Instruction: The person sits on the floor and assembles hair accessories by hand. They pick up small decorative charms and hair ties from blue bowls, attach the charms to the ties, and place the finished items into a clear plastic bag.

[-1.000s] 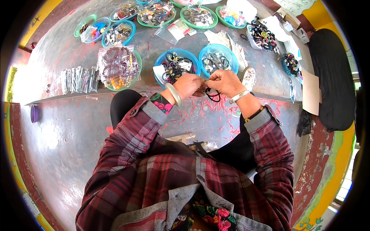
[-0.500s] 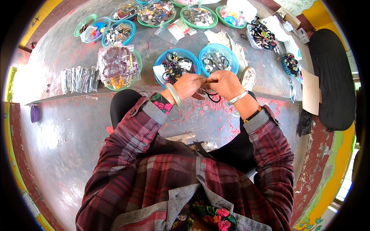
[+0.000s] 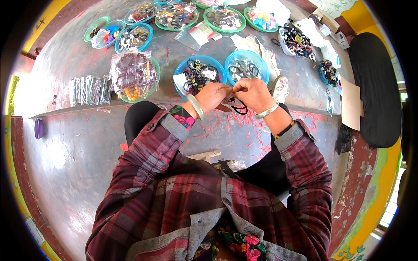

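My left hand (image 3: 214, 96) and my right hand (image 3: 254, 95) meet in front of the two near blue baskets, fingers pinched together. Between them hangs a black hair tie (image 3: 240, 108), its loop dangling below the fingertips. Something small and pale, perhaps clear plastic, shows beside it; the fingers hide most of it. Just beyond my left hand, a blue basket (image 3: 178, 66) holds a tangle of black hair ties and a white card. Beyond my right hand, a second blue basket (image 3: 246, 52) holds dark hair ties among clear plastic.
A green basket (image 3: 157, 76) heaped with bagged beads stands left, beside a row of slim clear packets (image 3: 90, 90). More baskets line the back. At right are a white tray (image 3: 283, 44) of hair ties and a cardboard sheet (image 3: 351, 104). Red scraps litter the floor.
The hair tie's loop has shifted slightly up and left, and a dark piece now shows near the fingertips. Both hands stay nearly in place, with small finger movements.
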Motion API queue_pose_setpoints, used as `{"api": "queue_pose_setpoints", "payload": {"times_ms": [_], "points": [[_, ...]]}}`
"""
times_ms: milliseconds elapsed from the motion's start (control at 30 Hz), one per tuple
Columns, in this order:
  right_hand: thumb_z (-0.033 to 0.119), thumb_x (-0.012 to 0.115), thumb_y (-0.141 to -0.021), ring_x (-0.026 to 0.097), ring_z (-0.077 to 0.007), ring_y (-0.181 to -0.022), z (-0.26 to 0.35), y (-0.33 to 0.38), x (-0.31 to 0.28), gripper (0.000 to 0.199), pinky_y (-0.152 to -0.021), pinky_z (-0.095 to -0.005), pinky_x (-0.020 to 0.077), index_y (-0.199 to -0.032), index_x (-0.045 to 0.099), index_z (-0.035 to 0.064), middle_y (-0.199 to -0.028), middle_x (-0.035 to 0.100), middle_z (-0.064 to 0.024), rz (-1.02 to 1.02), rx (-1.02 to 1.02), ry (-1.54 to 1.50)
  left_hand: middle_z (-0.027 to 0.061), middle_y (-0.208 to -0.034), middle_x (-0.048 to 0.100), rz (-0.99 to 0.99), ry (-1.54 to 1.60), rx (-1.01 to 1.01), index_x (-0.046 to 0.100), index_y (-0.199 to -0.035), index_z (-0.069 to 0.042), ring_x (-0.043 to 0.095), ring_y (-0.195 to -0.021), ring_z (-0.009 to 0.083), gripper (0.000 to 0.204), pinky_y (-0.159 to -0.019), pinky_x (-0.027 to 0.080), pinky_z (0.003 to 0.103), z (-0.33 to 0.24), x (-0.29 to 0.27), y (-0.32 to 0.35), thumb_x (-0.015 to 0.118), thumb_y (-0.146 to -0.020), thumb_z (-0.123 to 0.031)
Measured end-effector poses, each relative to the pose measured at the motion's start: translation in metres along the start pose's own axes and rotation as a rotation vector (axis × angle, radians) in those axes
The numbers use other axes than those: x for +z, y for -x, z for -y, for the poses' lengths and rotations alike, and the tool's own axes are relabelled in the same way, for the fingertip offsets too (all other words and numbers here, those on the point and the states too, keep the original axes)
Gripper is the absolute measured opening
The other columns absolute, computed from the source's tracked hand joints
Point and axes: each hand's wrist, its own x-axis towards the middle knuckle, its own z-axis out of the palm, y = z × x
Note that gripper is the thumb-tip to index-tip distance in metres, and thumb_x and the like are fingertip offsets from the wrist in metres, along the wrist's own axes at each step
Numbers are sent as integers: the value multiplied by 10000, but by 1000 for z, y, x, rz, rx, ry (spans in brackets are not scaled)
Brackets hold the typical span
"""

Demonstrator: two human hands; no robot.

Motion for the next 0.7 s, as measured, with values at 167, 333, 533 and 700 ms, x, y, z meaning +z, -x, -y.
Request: {"api": "queue_pose_setpoints", "payload": {"times_ms": [167, 333, 533, 700], "points": [[69, 623, -664, 615, -213, -626, -4, -2, 2, 103, -579, -297, 473, -762, 639, 44, -666, 631, -101, -12, -88, -40, 81, -981, 579, -3, -36, 120, 567, -1048, 27, 606, -899, 195, 273, -670, 562, 366, 2, -2, 2, 463, -889, -168], [37, 608, -675, 614, -161, -598, -9, -5, 6, 136, -565, -268, 470, -809, 631, 50, -661, 635, -79, -53, -41, -176, 78, -986, 576, -61, 65, 44, 557, -1076, 20, 611, -883, 204, 285, -676, 559, 376, -5, 6, 4, 461, -883, -168], [22, 597, -687, 608, -172, -578, 5, -2, 4, 144, -555, -277, 465, -829, 599, 46, -634, 619, -66, -107, -73, -140, 85, -972, 578, -37, 13, 177, 544, -1100, 15, 613, -854, 205, 306, -675, 553, 365, 2, 3, 3, 467, -878, -181], [22, 592, -695, 594, -234, -598, 13, 0, 3, 178, -555, -314, 461, -862, 550, 67, -629, 591, -71, -158, -140, 39, 91, -970, 574, -91, 66, 153, 544, -1091, 28, 607, -844, 198, 303, -690, 550, 345, 0, 6, 2, 455, -884, -175]]}}
